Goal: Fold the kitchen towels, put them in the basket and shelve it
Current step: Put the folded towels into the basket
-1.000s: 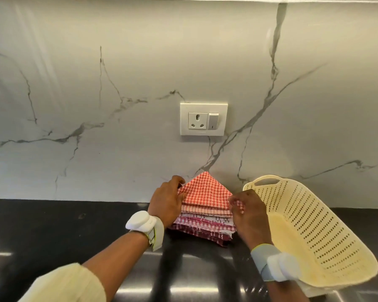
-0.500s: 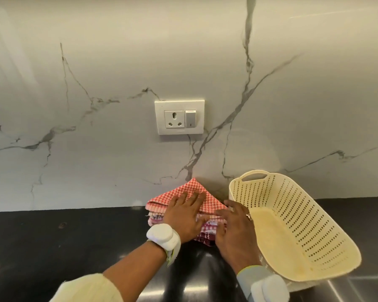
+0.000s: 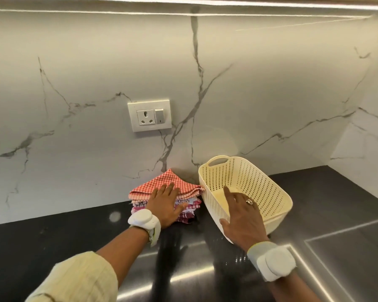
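While the right hand [image 3: 241, 216] hovers spread over the near rim of the cream basket [image 3: 268, 192], the left hand [image 3: 165, 203] presses flat on the folded towel stack [image 3: 162, 185] by the wall. Folding looks done; loading comes next, needing a two-handed grip on the stack. Its top corner points wallward; the basket's long axis runs near-right to far-left.

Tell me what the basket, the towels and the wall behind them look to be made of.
Basket: cream moulded plastic, matt, judging by its even rows of punched holes and moulded handle slot. Towels: woven cloth, probably cotton, with checked weave and soft layered edges. Wall: white stone or a marble-look slab, smooth, with grey veins.
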The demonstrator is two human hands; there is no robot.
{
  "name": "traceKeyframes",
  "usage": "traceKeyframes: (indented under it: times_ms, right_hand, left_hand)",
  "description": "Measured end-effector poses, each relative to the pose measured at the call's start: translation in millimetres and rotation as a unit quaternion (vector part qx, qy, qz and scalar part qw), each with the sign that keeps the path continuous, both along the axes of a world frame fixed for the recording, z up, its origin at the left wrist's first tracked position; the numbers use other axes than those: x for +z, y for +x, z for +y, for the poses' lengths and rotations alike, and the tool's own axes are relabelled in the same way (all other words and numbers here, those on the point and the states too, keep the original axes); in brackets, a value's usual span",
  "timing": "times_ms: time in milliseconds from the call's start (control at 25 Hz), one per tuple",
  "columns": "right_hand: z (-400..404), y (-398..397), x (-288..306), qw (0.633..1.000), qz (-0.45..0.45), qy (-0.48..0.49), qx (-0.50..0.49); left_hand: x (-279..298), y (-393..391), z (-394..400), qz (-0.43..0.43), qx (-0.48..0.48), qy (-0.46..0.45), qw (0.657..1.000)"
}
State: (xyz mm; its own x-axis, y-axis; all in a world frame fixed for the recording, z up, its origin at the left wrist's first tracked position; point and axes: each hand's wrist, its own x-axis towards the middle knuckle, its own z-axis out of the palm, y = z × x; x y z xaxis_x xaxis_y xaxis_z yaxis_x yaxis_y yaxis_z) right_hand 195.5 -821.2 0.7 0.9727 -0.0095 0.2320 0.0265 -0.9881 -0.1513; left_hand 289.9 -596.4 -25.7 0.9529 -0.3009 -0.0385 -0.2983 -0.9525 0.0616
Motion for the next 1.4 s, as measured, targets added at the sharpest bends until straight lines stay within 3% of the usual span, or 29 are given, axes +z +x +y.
traceKeyframes:
  times_ms: [80,240,520,600,720,920,1120,1400]
  right_hand:
    - [-12,-9,-1,0.996,0.023,-0.076,-0.036]
    - [-13,-34,-1,0.984,0.088,-0.157,0.001]
    - [36,-121,19,0.984,0.007,-0.179,-0.002]
    - [56,-149,21,0.986,-0.039,-0.163,0.002]
    - [102,-194,19,0.987,-0.053,-0.15,0.017]
    - [191,-222,22,0.975,-0.098,-0.168,0.104]
    - [269,-224,26,0.969,-0.09,-0.151,0.171]
    - [321,-213,7,0.948,-0.036,-0.159,0.272]
  left_hand:
    - [3,-13,3,-0.021,0.008,-0.019,1.0]
    - [13,-42,24,-0.068,0.022,-0.067,0.995]
    - [29,-114,73,-0.116,0.011,-0.214,0.97]
    - [30,-139,77,-0.094,0.003,-0.286,0.954]
    - [36,-187,94,0.01,0.002,-0.399,0.917]
    - [50,-239,131,0.104,-0.018,-0.517,0.849]
    - [60,-253,197,0.068,0.114,-0.549,0.825]
    - [36,-249,256,0.078,0.202,-0.45,0.866]
